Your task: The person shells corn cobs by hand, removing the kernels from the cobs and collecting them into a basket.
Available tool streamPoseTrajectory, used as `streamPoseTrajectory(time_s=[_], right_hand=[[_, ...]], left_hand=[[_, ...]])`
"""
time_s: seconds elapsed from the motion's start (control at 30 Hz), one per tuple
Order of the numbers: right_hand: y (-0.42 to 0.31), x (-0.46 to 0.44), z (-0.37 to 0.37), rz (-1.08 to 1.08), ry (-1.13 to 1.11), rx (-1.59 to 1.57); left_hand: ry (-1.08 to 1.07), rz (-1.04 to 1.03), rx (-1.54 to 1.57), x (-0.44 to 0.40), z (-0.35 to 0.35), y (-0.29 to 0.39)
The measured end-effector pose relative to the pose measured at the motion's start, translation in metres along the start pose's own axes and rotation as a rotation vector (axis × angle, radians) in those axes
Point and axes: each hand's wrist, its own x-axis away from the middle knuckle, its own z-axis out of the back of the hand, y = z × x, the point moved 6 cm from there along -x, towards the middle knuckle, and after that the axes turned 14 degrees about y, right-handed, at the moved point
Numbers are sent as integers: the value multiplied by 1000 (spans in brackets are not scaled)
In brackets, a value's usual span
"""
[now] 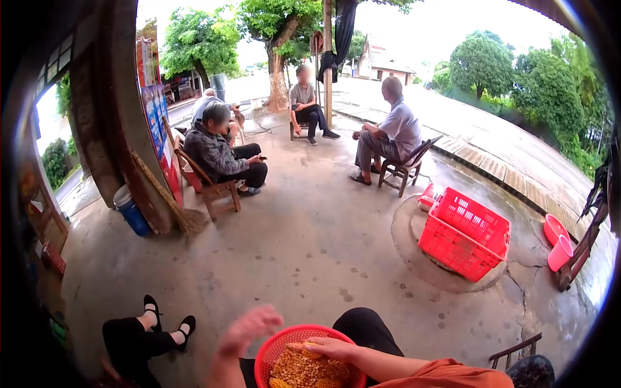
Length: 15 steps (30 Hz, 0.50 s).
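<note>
A red basket (281,341) is held on the lap, between black trouser legs (369,330). It is filled with loose yellow corn (307,370), and some whole cobs (279,383) are seen at the bottom edge. The right hand (331,349) is put inside the basket, with its fingers a bit bent over a yellow cob (310,347); how tightly the cob is held cannot be told. The left hand (253,328) is lifted just beside the basket's rim. It is badly blurred, so how far it is opened, or if anything is held, cannot be told.

Black shoes (186,331) are worn by someone at the lower left. Farther off, a red crate (458,252) is set on the floor, and low chairs (223,199) are sat on by people (400,129).
</note>
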Motion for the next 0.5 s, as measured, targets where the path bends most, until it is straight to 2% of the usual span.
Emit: streamPoseTrajectory(time_s=[0.07,0.13,0.2,0.27,0.3,0.33,0.4,0.5], right_hand=[[8,-3,-3,24,-40,-69],[7,-6,-4,52,-74,-26],[8,-5,-8,82,-100,7],[2,-5,-9,223,-108,116],[11,-11,-7,224,-107,114],[29,-21,-5,226,-99,137],[35,-27,-4,227,-94,159],[36,-24,-6,158,-201,163]], left_hand=[[1,44,-556,11,-1,-64],[29,-172,-1085,24,-22,-58],[88,-207,-1103,32,-32,-57],[169,22,-845,37,-25,-76],[231,-225,-787,36,-9,-116],[232,-222,-789,37,-10,-117],[271,-96,-719,40,-11,-121],[307,32,-583,44,-13,-123]])
